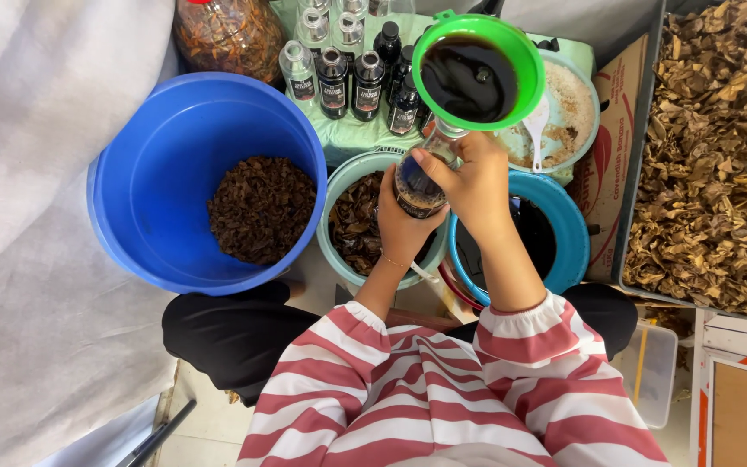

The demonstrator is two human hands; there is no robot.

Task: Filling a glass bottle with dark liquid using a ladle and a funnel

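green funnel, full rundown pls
The funnel is bright green, plastic by the look, with a round rim and a small tab at its top edge. It stands upright, spout in the neck of a small clear bottle held by both the left hand and right hand. Dark liquid fills its bowl. Neither hand touches it.

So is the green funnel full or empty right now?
Nearly full: dark liquid fills the green funnel almost to its rim, above the small bottle both hands hold.
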